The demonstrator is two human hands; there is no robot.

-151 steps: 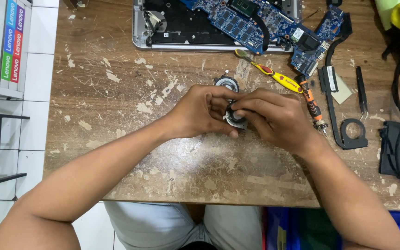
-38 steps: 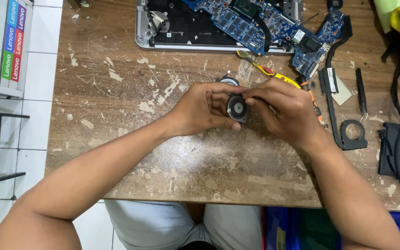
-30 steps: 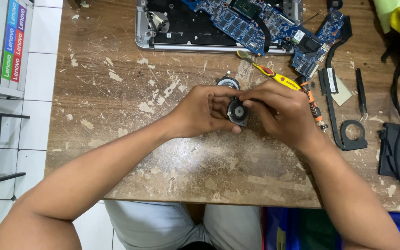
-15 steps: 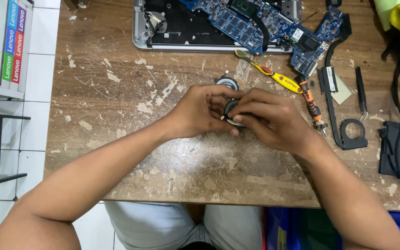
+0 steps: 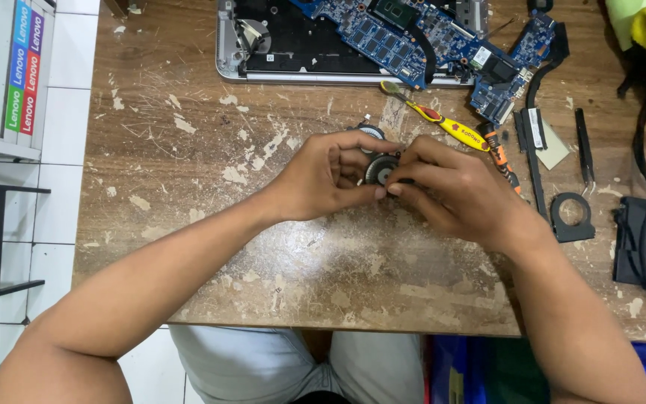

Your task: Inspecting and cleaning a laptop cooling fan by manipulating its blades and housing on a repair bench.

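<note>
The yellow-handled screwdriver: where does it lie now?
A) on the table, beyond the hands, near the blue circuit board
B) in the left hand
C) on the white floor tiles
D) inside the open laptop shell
A: the yellow-handled screwdriver lies on the wooden table, untouched, just below the blue circuit board.

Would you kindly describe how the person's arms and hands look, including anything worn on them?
Both forearms are bare from the bottom of the picture to the wrists; no sleeves show. The left hand and the right hand wear no gloves, and I can see no watch, ring or bracelet. Light grey shorts or trousers show on the lap below the table.
</note>
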